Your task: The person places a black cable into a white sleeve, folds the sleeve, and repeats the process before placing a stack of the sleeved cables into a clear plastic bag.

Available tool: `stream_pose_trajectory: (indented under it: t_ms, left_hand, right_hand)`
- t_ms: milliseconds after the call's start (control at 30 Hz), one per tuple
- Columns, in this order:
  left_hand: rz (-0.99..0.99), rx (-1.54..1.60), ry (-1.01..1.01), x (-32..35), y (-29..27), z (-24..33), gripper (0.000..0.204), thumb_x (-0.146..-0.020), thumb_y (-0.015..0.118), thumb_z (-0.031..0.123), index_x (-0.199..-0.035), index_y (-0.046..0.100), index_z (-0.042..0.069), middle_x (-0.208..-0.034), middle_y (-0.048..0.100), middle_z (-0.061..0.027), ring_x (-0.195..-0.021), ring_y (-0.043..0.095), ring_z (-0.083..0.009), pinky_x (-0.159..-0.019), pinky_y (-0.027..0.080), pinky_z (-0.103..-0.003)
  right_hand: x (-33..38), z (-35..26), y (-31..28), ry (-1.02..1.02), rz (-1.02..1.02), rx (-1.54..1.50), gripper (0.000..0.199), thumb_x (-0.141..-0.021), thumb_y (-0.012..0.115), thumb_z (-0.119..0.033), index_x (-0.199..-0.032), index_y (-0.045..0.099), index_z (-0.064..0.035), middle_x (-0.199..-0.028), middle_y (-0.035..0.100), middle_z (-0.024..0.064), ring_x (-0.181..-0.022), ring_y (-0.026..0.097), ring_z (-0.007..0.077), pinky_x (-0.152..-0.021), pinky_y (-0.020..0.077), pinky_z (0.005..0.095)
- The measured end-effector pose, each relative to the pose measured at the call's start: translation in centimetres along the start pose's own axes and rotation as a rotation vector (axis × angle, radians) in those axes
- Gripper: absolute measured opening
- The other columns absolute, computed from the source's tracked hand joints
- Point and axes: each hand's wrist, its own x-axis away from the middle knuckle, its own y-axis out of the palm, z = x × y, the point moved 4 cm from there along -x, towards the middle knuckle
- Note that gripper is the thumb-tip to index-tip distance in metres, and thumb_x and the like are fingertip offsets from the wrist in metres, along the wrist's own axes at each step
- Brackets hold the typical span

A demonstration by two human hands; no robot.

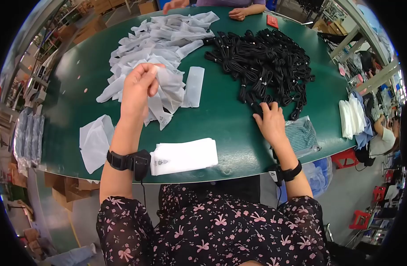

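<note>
Taking the middle of the green table as my clock's centre, my left hand is raised at ten o'clock, thumb and fingers drawn together on the edge of a translucent white pouch that hangs to their right. Behind it, at eleven, spreads a loose heap of similar pouches. My right hand reaches toward between three and four, fingers bent and slightly apart, touching the near edge of a heap of tied black cables at two o'clock; I cannot tell whether they grip one. Just beside that wrist, at four, lies a clear bag with something teal and ribbed inside. A neat stack of white pouches sits at six (right by the table's edge), and a single pouch lies at eight. At twelve, across the table, are a co-worker's hands.
</note>
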Motion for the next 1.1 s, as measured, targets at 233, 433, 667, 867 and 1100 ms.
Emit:
stream_pose_trajectory:
  t_ms: [233,433,667,867,1100]
  left_hand:
    - [0.329,0.065,-0.088,-1.0,-3.8,-3.6,0.011,-0.096,0.054,0.014,-0.097,0.053,0.003,-0.066,0.05,-0.0009,-0.056,0.045,-0.0102,-0.057,0.036,-0.025]
    - [0.274,0.025,-0.006,-0.7,-3.4,-3.1,0.01,-0.093,0.059,0.013,-0.093,0.055,0.003,-0.07,0.051,-0.0008,-0.059,0.046,-0.0102,-0.058,0.038,-0.026]
    - [0.071,-0.141,-0.067,-1.5,-4.4,-3.5,0.016,-0.089,0.067,0.015,-0.091,0.057,0.003,-0.075,0.051,0.0001,-0.062,0.047,-0.0096,-0.058,0.041,-0.027]
    - [0.114,0.147,-0.09,-4.2,-5.8,-4.4,0.018,-0.09,0.067,0.017,-0.097,0.059,0.003,-0.082,0.055,-0.0021,-0.063,0.051,-0.0104,-0.06,0.044,-0.026]
    - [0.391,-0.48,0.162,-1.1,-6.7,-4.2,0.023,-0.092,0.063,0.015,-0.108,0.059,-0.001,-0.106,0.06,-0.0091,-0.091,0.061,-0.0172,-0.073,0.051,-0.03]
  right_hand:
    - [2.9,-4.0,-0.3,-0.372,0.26,0.031,0.034,-0.079,0.07,-0.014,-0.109,0.059,-0.0023,-0.102,0.054,0.0157,-0.095,0.054,0.0363,-0.08,0.0475,0.0449]
    - [2.7,-5.4,-0.1,-0.409,0.168,-0.086,0.029,-0.08,0.067,-0.01,-0.105,0.059,0.0012,-0.097,0.053,0.0148,-0.092,0.053,0.0334,-0.077,0.0466,0.0448]
    - [2.7,-5.8,0.4,-0.427,0.098,-0.167,0.026,-0.08,0.065,-0.008,-0.103,0.06,0.0021,-0.094,0.053,0.0144,-0.09,0.053,0.0315,-0.076,0.0456,0.0402]
    - [2.8,-6.4,0.4,-0.46,0.093,-0.137,0.029,-0.079,0.066,-0.009,-0.105,0.059,0.0028,-0.094,0.055,0.0141,-0.089,0.054,0.0323,-0.078,0.0456,0.0432]
    - [3.0,-9.6,0.1,-0.535,0.045,-0.116,0.041,-0.075,0.071,-0.01,-0.111,0.058,0.0037,-0.095,0.055,0.0142,-0.09,0.054,0.0326,-0.079,0.0454,0.0449]
